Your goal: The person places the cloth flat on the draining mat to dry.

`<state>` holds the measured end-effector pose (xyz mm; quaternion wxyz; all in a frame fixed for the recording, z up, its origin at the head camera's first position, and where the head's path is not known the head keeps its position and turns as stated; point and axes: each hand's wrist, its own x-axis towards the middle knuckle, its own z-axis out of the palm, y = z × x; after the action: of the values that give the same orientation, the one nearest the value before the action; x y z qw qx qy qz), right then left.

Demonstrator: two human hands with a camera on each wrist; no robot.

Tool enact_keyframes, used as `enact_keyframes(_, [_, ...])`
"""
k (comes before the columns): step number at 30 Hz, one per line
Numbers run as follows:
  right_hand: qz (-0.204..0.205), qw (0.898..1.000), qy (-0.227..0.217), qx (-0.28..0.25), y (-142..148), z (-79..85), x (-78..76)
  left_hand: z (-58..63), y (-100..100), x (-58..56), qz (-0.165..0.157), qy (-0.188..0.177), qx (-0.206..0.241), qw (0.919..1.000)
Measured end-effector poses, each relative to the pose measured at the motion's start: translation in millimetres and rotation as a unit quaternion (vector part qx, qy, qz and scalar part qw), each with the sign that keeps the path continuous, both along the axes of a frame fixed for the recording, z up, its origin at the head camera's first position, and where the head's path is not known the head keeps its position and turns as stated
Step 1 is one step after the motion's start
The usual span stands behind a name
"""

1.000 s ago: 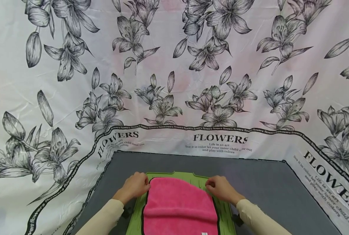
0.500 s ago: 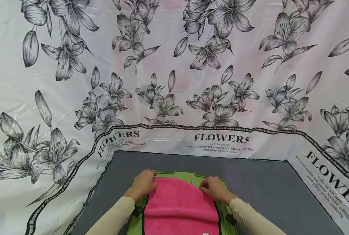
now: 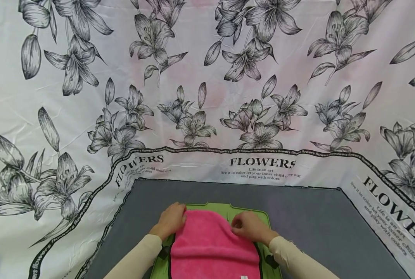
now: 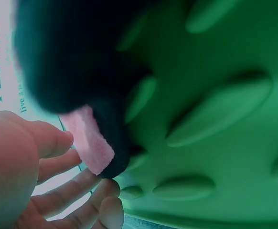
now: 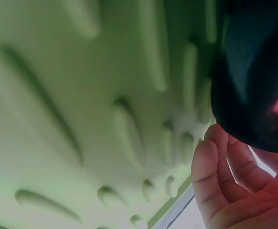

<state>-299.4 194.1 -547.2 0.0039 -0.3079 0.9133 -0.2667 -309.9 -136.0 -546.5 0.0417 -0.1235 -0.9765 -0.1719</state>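
A pink towel (image 3: 214,242) with dark edging and a white label lies over a green ridged board (image 3: 221,208) in the head view. At its upper left corner my left hand (image 3: 172,221) grips the edge. In the left wrist view, the thumb and fingertips meet the towel's pink and dark border (image 4: 89,140). My right hand (image 3: 251,226) pinches the upper right edge, its fingers bent. Fingers (image 5: 206,167) touch the dark edging (image 5: 253,109) in the right wrist view, where the thumb is hidden. Rounded ridges stand up on the board close to both hands.
The board rests on a dark grey tabletop (image 3: 315,224). A white sheet (image 3: 193,77) printed with flowers hangs behind and along both sides of it. Small black devices (image 3: 272,261) sit at the wrists.
Both hands have come inward, the right one further left over the towel. The towel's upper corners have been drawn closer together, baring more of the board at the upper right.
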Motion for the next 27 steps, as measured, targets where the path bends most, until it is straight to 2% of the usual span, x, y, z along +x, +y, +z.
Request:
enact_keyframes(5, [0.016,1.0,0.021,0.01,-5.4,-3.6,1.6,-1.8,1.0,-1.0,0.009,-0.004,-0.003,1.0])
enact_keyframes(12, [0.001,1.0,-0.018,0.006,-10.4,-3.7,5.7,-4.7,0.0,-1.7,0.022,0.0,-0.009,0.9997])
enact_keyframes(20, [0.02,0.999,-0.029,0.005,-15.2,3.8,9.0,-8.2,-3.0,1.2,0.012,0.009,0.018,0.9997])
enact_keyframes(24, [0.02,0.998,-0.054,-0.018,-13.6,11.5,10.0,-8.7,-6.4,-0.6,0.01,0.021,0.028,0.9993])
enact_keyframes(27, [0.016,0.997,-0.059,-0.04,-10.4,17.1,9.0,-4.7,-9.1,-3.4,0.004,0.031,0.034,0.9989])
